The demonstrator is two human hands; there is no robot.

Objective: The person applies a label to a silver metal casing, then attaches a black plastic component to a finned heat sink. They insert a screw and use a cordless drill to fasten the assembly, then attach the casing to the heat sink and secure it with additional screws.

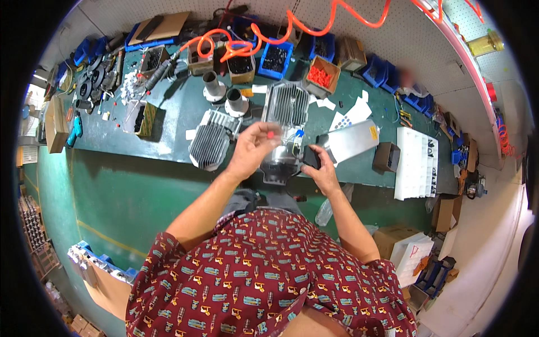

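Note:
My left hand (251, 150) hovers over the near part of a metal motor housing (276, 157), fingers pinched around a small red cap (270, 135). Just right of the housing, my right hand (324, 173) grips a black box-shaped part (310, 156); its far side is hidden. A blue piece (299, 133) and thin wires show inside the housing, between my hands. Beyond it lies a finned metal section (288, 101). A second finned housing (212, 143) rests left of my left hand. To the right is a smooth silver cover (353, 141).
Two metal tubes with flanges (236, 103) stand behind the left housing. Bins, including a box of red parts (320, 77) and a blue bin (275, 59), line the back. An orange coiled hose (230, 49) hangs above. A white foam tray (412, 163) lies at right.

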